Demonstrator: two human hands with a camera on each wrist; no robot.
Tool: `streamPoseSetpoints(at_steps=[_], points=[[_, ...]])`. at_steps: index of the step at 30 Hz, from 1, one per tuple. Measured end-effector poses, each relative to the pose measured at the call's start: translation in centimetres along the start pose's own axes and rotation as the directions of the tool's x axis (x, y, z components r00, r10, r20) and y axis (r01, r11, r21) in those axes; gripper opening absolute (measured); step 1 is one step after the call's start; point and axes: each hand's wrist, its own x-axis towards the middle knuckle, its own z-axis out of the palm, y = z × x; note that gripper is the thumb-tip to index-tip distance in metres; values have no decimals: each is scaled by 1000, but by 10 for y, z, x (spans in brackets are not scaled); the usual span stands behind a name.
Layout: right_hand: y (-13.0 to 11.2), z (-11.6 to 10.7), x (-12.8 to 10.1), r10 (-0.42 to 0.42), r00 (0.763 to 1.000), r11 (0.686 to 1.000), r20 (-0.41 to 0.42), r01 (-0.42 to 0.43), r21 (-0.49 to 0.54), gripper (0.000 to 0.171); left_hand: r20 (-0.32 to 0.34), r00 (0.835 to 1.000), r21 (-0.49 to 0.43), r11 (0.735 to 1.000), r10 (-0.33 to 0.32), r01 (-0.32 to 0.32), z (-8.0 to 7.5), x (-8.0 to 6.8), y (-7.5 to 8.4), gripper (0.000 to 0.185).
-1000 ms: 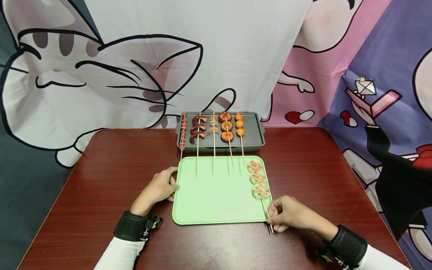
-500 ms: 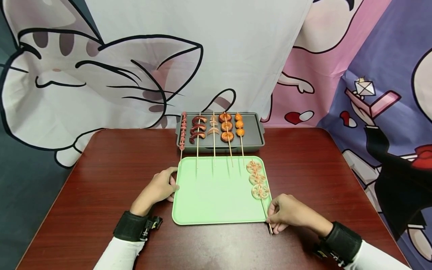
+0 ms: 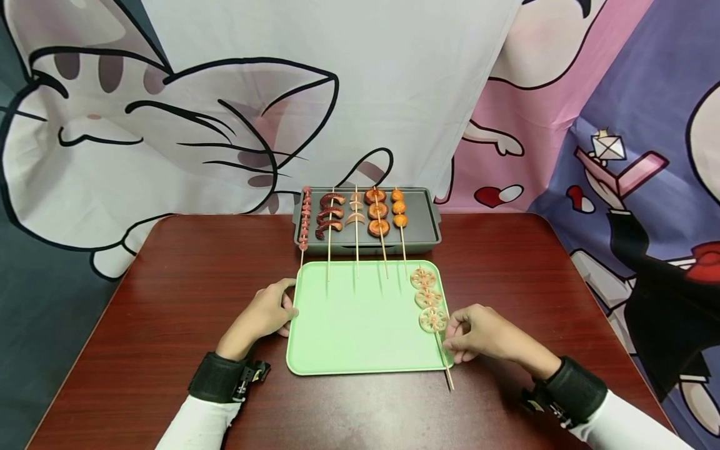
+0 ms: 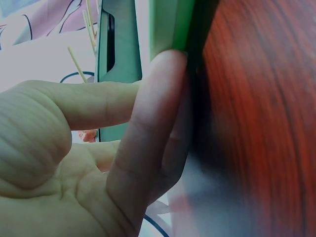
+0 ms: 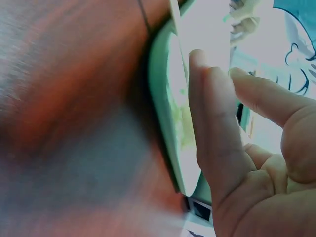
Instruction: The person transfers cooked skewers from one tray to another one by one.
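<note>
My left hand [image 3: 268,309] grips the left rim of a light green tray [image 3: 360,344], thumb on top and fingers at its side. In the left wrist view, fingers [image 4: 148,113] press up to the green edge. Along the tray's right side lies a lotus root skewer [image 3: 433,319] of three slices, its stick jutting past the front rim. My right hand [image 3: 484,334] hovers at the tray's right edge, beside that stick. The right wrist view shows its fingers [image 5: 219,118] nearly straight, thumb close by, nothing held.
Behind the tray a dark grey baking pan [image 3: 422,231] bears several skewers, including pink sausage pieces [image 3: 305,219], octopus-like brown pieces [image 3: 330,214], mushroom-like slices [image 3: 378,212] and orange balls [image 3: 399,209]. Their sticks reach over the green tray's back rim. A cartoon cloth [image 3: 394,94] hangs behind the brown table [image 3: 197,262].
My right hand has let go of the lotus root skewer's stick and moved back along the tray's right edge. The skewer has shifted slightly left; my left hand stays in place.
</note>
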Motion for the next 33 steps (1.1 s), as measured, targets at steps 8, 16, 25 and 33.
streamPoseSetpoints(at_steps=[8, 16, 25, 33], points=[[-9, -16, 13, -70, 997, 997, -42, 71, 19, 13, 0, 1000, 8, 1000, -11, 11, 0, 0, 0, 60], [-13, -28, 31, -108, 990, 992, -95, 113, 51, 27, 1, 1000, 8, 1000, -13, 13, 0, 0, 0, 62], [-15, -32, 57, -43, 985, 964, -167, 85, 253, 45, 2, 1000, 7, 1000, -8, 8, 0, -1, 1, 63], [-17, -32, 82, -26, 993, 900, -118, 75, 429, 56, 1, 1000, 0, 1000, -16, 16, 1, 0, 2, 62]])
